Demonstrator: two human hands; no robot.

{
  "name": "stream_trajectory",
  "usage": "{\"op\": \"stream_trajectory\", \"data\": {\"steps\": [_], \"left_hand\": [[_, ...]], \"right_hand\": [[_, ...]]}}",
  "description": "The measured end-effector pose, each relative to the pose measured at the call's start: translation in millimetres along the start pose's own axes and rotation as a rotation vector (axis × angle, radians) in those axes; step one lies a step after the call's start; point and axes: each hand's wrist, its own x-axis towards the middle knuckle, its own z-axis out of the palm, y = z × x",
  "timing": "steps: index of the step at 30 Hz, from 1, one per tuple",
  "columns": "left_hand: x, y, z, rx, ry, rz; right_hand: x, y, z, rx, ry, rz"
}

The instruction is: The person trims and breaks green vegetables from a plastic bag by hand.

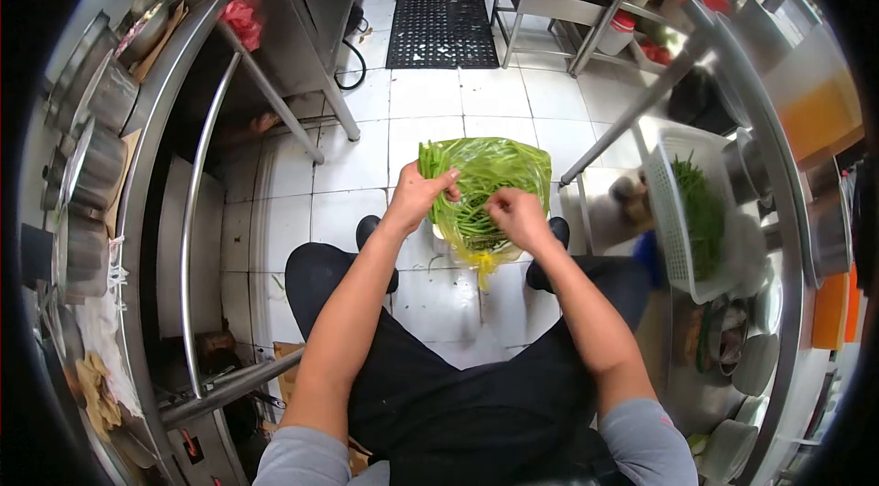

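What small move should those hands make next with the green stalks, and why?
Probably the right hand should lift a stalk across to the bunch: the left hand holds that bunch, while loose stalks lie in the bag beside the right fingertips.

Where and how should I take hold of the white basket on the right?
Best by the long rim of the white basket facing the open floor, coming in from that side: that wall looks exposed, while metal bowls crowd the far side and loose greens lie inside.
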Motion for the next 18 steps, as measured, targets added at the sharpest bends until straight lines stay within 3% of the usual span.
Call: {"op": "stream_trajectory", "data": {"steps": [5, 7, 11, 13, 16, 18], "left_hand": [[-8, 1, 23, 0.135, -0.143, -0.056], [-9, -5, 31, 0.268, -0.266, -0.072], [-11, -1, 34, 0.467, -0.219, -0.107], [-10, 1, 32, 0.463, -0.222, -0.036], [-13, 8, 32, 0.571, -0.262, 0.021], [-14, 13, 36, 0.550, -0.243, -0.164]], "right_hand": [[1, -17, -36, 0.206, 0.026, 0.134], [0, -25, -37, 0.524, 0.007, 0.202], [-3, -23, -35, 0.600, -0.016, 0.234], [-5, -27, -44, 0.086, -0.064, -0.034], [-5, -32, -39, -0.044, 0.000, -0.116], [-2, -30, -27, -0.144, 0.177, -0.157]]}}
